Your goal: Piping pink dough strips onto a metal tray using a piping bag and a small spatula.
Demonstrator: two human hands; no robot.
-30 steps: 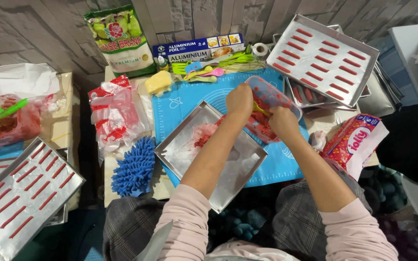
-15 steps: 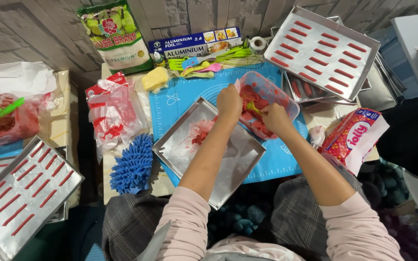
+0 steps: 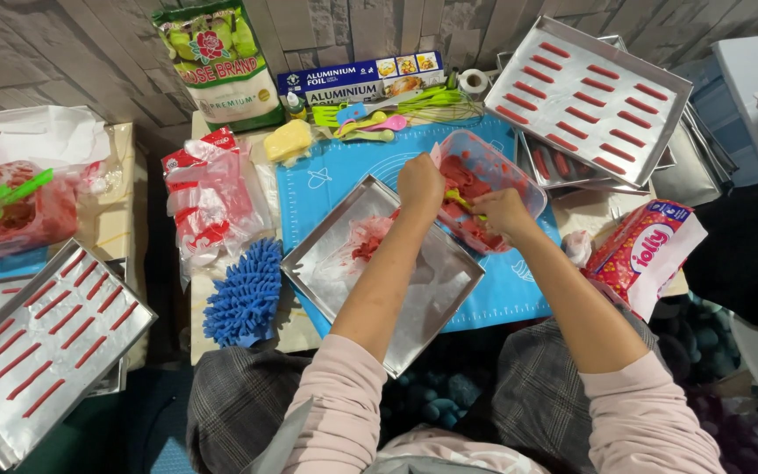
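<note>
While both my hands are working over the tub (image 3: 493, 180), I am curling my left hand (image 3: 420, 183) into a loose fist at its near-left edge, fingers drawn together; I cannot tell whether anything is pinched inside. My right hand (image 3: 502, 212) is closing around a small yellow-green tool (image 3: 460, 200), whose tip is poking toward my left hand, just above the red paste.

That tub is clear plastic, rounded at the corners and tilting slightly, and it is holding a wet, lumpy red paste (image 3: 471, 189) that is smearing pink up the walls. It is sitting directly under my right hand, on the blue mat (image 3: 326, 180).

Below my left wrist a steel tray (image 3: 414, 298) is lying at an angle on the mat, lined with a sheet that is carrying a pinkish-red smear (image 3: 366, 241) just beneath my left fist.

Beyond the tub, past my right hand, another tray (image 3: 585, 92) is leaning with rows of short red sticks. Left of my left arm a blue mop head (image 3: 243, 294) is lying beside the steel tray. Right of my right forearm a pink pack (image 3: 647, 254) is resting at the table edge.
</note>
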